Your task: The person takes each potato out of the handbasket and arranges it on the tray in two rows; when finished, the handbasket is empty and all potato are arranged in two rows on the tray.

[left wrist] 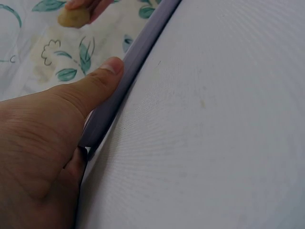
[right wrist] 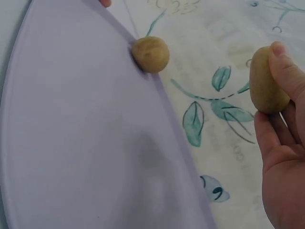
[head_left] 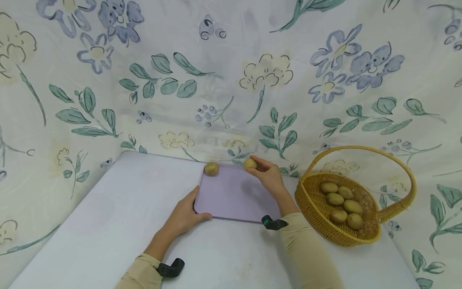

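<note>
A flat light-purple tray (head_left: 231,196) lies on the white table. At its near left corner my left hand (head_left: 185,212) holds it, the thumb along the front edge and the fingers at the left side. In the left wrist view the thumb (left wrist: 102,81) rests on the tray's rim (left wrist: 136,59); the other fingers are mostly hidden. Above the tray's far side, my right hand (head_left: 268,176) pinches a potato (right wrist: 266,80) between thumb and fingers. Another potato (head_left: 211,169) sits at the tray's far left corner, apart from both hands.
A wicker basket (head_left: 314,208) with a tall arched handle (head_left: 364,149) stands right of the tray, close to my right forearm. Several potatoes (head_left: 335,199) lie in it. Flower-patterned cloth (head_left: 223,80) hangs behind the table (head_left: 144,192).
</note>
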Motion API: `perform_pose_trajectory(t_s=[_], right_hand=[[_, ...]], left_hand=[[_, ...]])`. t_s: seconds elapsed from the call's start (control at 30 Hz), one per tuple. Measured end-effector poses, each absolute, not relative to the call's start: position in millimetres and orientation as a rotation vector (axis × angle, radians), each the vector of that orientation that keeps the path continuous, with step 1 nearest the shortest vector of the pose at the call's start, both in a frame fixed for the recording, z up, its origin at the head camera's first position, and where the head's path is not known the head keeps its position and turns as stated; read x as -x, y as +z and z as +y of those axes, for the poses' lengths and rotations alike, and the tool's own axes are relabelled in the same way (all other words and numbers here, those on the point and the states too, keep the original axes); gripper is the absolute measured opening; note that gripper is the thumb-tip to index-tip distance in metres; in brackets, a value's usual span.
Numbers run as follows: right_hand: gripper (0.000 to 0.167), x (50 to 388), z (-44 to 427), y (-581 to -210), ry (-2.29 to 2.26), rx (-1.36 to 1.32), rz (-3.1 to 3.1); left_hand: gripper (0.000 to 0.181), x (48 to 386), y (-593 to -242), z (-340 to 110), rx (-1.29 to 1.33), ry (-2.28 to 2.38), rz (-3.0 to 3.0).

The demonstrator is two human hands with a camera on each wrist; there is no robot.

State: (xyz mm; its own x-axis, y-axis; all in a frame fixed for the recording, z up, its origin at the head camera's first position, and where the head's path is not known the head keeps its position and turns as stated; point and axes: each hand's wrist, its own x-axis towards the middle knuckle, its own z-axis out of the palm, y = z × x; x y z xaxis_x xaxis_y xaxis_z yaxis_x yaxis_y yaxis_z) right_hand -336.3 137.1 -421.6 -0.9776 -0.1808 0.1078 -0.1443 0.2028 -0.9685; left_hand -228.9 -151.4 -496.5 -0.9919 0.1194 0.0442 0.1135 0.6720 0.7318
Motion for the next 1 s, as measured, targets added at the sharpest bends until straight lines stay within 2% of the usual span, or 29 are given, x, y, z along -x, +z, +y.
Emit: perform_pose_trajectory(t_s=[1.0], right_hand=[[0.053,356,94,-434,-2.029,0.226,2.431]], left_hand=[[0.117,230,-495,-152,-0.202,1.248,2.864]])
